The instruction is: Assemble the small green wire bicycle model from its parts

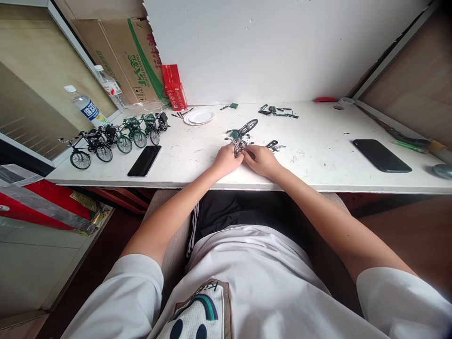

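Observation:
Near the table's front edge, my left hand (228, 159) is closed on the near end of a small green and silver model bicycle (237, 136). My right hand (260, 160) meets it from the right, its fingers pinched together at the same end; what they pinch is too small to make out. The model's black spoked wheel (247, 126) points away from me. Just past my right hand lie small black and silver parts (273, 145). My fingers hide the model's near end.
Several model bicycles (124, 143) stand at the left, behind a black phone (144, 161). White plates (199, 117), green and black parts (277, 111) and a red box (174, 87) are at the back. A second dark phone (382, 155) lies right. Two bottles (86, 106) stand back left.

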